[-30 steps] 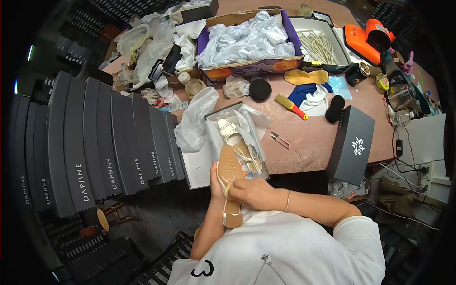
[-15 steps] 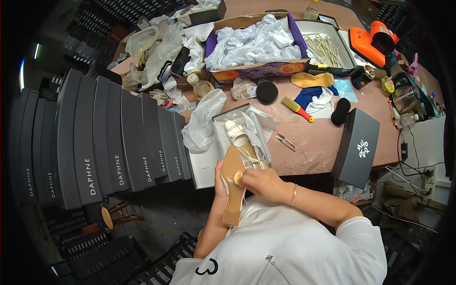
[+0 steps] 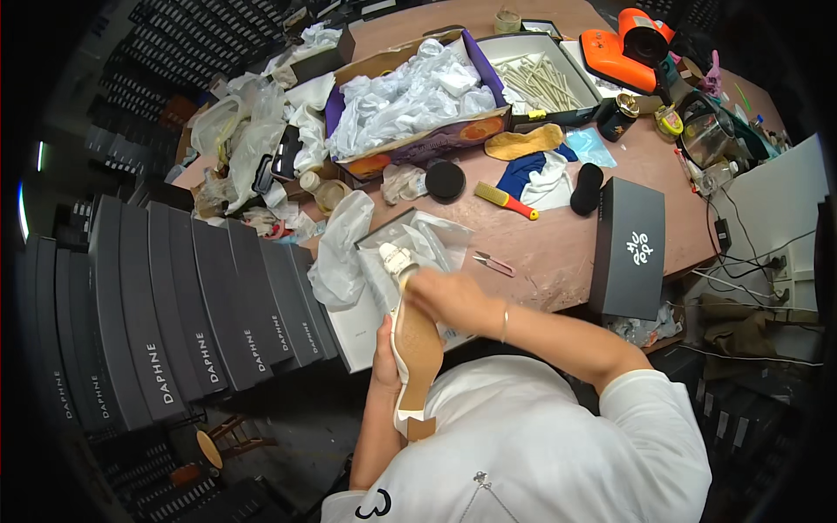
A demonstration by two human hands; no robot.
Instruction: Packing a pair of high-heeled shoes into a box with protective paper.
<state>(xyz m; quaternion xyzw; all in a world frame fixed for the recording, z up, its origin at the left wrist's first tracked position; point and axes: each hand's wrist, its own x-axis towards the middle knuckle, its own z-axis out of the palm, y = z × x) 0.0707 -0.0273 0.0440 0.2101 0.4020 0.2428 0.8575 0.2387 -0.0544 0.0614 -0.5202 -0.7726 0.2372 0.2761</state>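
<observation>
So the right hand [image 3: 449, 301] has slid up from mid-sole to the toe end of the sandal [image 3: 420, 362] since half a second ago. It's motion-blurred with bent fingers, so I can't tell if anything's pinched in there. Left hand [image 3: 384, 353] has a solid grip on the sandal's side, sole facing up, heel down by the white T-shirt [image 3: 540, 436] with its black curvy mark. Its mate [image 3: 397, 260] sits in the open shoe box [image 3: 350, 336] just beyond, whose white panel has tiny print I can't make out. Label-wise: the dark boxes [image 3: 166, 314] on the left each carry plain white capitals, and the dark box [image 3: 641, 213] on the right has chunky, playful white lettering, turned away from upright.
</observation>
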